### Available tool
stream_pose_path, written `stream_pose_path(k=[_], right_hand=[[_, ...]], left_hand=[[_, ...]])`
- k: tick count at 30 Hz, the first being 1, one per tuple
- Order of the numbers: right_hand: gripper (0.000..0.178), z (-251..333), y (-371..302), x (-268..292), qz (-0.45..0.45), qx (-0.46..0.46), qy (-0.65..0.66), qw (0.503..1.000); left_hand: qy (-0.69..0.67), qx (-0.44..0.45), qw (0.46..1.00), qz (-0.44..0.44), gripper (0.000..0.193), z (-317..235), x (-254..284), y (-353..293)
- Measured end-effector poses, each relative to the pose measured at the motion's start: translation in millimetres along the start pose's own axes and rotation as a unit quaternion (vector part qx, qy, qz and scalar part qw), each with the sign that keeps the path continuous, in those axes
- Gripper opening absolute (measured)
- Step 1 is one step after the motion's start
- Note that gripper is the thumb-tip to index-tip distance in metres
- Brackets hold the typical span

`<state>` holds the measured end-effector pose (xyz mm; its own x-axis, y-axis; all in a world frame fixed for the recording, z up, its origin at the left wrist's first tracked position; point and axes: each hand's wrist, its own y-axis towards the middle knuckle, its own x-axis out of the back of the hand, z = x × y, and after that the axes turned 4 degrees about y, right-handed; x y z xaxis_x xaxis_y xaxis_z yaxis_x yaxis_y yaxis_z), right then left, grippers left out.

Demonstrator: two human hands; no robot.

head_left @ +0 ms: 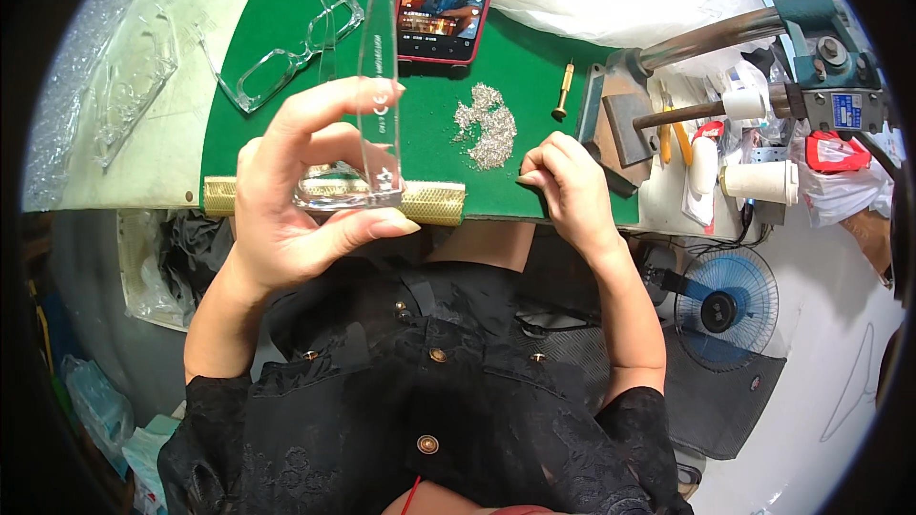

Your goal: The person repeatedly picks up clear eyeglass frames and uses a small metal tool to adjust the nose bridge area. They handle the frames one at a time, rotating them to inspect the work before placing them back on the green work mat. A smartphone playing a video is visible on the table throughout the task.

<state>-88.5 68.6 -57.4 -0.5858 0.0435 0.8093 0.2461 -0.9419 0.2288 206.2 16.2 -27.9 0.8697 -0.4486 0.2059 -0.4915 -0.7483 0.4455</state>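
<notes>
My left hand (272,195) is raised over the front edge of the green mat (429,133), thumb and fingers closed round a pair of clear plastic eyeglasses (381,86). One temple, with printing on it, stands upright past my fingertips; my fingers hide much of the frame. My right hand (572,186) rests at the mat's front edge with thumb and fingers pinched together; whatever is between them is too small to make out. Just left of it lies a pile of tiny silvery metal parts (492,138). A small brass-coloured screwdriver (565,91) lies beyond my right hand.
Another clear eyeglass frame (262,76) lies at the mat's left. A phone (444,5) with a lit screen stands at the back. On the right are a hand press (658,100), orange-handled pliers (679,138) and a white cup (760,181). A fan (725,310) stands below, right.
</notes>
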Motion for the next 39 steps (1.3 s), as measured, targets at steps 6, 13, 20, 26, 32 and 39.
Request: stream_pose_path(k=[6,13,20,26,32,39], right_hand=[[0.014,8,-4,-3,-0.018,-0.014,-0.055,0.998],[0.006,25,4,25,-0.11,0.002,0.238,0.965],[0.019,75,15,54,-0.14,0.182,0.081,0.97],[0.018,77,15,50,-0.154,0.179,0.073,0.969],[0.02,77,15,48,-0.152,0.166,0.105,0.969],[0.022,73,15,48,-0.148,0.155,0.153,0.965]], left_hand=[[-0.021,-0.007,1.0,-0.018,0.083,-2,1,-1],[-0.033,0.003,0.994,0.109,0.08,-19,-39,26],[-0.025,0.004,0.997,0.078,0.071,-22,-79,31],[0.023,-0.02,0.998,0.053,0.073,-20,-81,28],[0.055,-0.034,0.997,0.046,0.073,-19,-78,27],[0.007,-0.011,0.998,0.067,0.071,-20,-78,28]])
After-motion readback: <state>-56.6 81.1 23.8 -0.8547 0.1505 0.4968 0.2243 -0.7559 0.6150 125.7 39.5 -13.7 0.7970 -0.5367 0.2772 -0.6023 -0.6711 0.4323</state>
